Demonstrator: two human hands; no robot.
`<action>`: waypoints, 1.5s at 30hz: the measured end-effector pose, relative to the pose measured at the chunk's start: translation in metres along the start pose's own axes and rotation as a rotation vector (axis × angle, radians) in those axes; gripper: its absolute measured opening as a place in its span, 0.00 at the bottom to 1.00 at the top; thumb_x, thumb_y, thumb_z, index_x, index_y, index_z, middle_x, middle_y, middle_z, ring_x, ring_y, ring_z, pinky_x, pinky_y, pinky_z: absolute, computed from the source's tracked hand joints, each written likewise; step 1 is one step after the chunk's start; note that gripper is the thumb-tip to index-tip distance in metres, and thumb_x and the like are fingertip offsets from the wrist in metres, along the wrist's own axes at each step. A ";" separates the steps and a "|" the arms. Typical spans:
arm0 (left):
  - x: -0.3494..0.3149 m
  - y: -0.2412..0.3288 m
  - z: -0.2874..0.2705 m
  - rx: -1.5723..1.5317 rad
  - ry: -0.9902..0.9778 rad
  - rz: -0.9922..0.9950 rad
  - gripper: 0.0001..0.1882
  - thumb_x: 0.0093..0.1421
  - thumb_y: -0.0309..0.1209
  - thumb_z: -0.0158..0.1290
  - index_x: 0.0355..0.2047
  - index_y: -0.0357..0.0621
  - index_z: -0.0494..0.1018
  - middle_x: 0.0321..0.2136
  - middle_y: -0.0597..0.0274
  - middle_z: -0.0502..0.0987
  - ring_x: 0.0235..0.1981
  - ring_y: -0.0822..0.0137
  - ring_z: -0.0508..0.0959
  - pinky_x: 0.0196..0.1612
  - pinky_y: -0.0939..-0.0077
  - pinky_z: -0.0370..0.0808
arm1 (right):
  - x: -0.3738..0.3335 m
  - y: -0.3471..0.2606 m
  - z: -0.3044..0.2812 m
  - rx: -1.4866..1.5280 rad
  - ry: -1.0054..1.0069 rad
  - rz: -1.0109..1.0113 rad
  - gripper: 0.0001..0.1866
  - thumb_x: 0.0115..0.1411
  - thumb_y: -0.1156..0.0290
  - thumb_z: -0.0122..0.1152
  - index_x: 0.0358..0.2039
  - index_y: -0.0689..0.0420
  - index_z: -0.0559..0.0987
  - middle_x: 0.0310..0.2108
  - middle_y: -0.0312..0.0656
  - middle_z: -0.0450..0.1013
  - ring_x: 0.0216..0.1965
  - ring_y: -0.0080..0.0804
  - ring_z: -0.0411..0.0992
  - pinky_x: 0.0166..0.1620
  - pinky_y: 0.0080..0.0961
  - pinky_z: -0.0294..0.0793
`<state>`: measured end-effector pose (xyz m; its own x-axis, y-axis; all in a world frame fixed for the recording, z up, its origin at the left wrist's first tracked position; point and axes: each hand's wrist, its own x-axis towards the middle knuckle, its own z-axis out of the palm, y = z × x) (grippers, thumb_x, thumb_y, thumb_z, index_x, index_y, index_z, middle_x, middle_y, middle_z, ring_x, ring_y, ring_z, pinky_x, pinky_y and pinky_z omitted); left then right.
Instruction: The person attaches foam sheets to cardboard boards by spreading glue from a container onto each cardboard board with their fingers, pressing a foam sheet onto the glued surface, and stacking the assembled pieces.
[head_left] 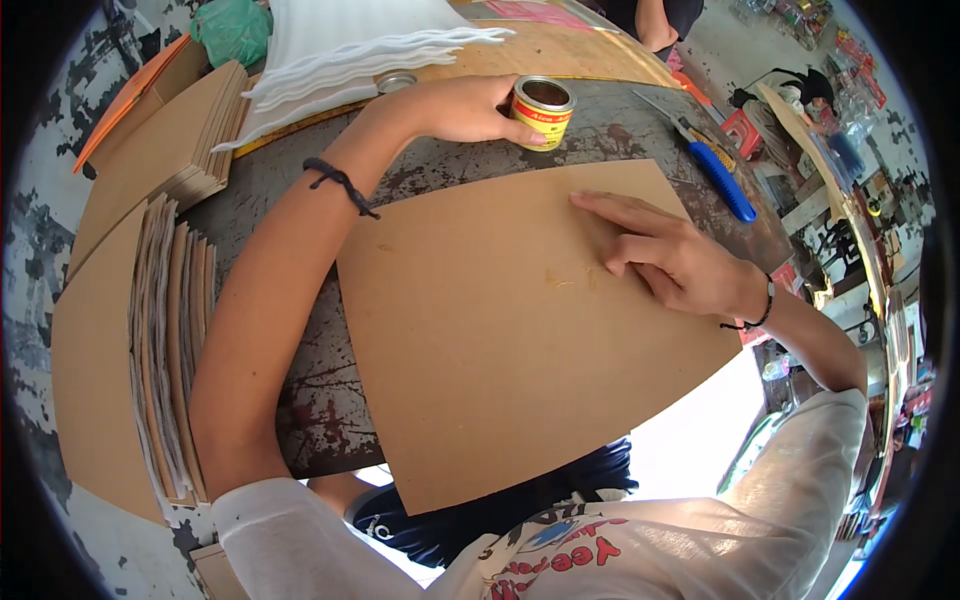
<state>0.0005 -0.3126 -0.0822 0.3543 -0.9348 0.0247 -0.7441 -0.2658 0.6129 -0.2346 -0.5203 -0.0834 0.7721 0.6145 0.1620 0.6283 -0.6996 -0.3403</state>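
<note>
My left hand [478, 112] reaches across the worktable and is closed round a small open tin can [542, 112] with a yellow and red label. The can stands upright beyond the far edge of a brown fibreboard sheet [490, 370]. Over the right part of this sheet, my right hand [665, 250] rests with its index finger stretched out and the other fingers loosely bent. I see nothing held in it. Pale yellowish smears [560, 281] mark the board beside its fingers. The sheet's near edge juts past the table toward my body.
Stacked brown boards [100, 350] line the left side. White foam sheets [370, 40] and a round metal piece [396, 82] lie at the back. A blue-handled tool [722, 182] with a long thin blade lies at the right. Another person's arm [655, 25] shows at the far edge.
</note>
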 end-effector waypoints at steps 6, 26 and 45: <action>0.001 0.001 -0.001 -0.021 0.001 -0.038 0.39 0.65 0.45 0.60 0.68 0.38 0.59 0.62 0.49 0.71 0.64 0.60 0.70 0.67 0.67 0.64 | -0.006 -0.018 -0.008 -0.099 -0.014 0.116 0.11 0.51 0.89 0.59 0.29 0.60 0.70 0.73 0.56 0.53 0.72 0.58 0.53 0.67 0.48 0.64; 0.004 0.000 -0.001 -0.046 0.008 -0.001 0.39 0.65 0.44 0.60 0.68 0.37 0.57 0.63 0.48 0.70 0.65 0.58 0.69 0.67 0.66 0.63 | -0.006 -0.025 -0.022 -0.416 -0.051 0.282 0.11 0.62 0.77 0.54 0.42 0.72 0.73 0.57 0.63 0.70 0.53 0.50 0.77 0.54 0.42 0.78; 0.007 -0.005 0.001 -0.101 0.017 -0.001 0.40 0.65 0.43 0.61 0.68 0.37 0.55 0.61 0.47 0.72 0.62 0.58 0.72 0.65 0.65 0.67 | -0.024 -0.012 0.012 0.019 0.389 0.151 0.12 0.66 0.71 0.62 0.30 0.64 0.71 0.49 0.51 0.76 0.43 0.45 0.78 0.44 0.36 0.79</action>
<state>0.0064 -0.3181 -0.0861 0.3653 -0.9302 0.0368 -0.6834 -0.2411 0.6891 -0.2617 -0.5223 -0.0942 0.8364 0.3194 0.4454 0.5059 -0.7625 -0.4033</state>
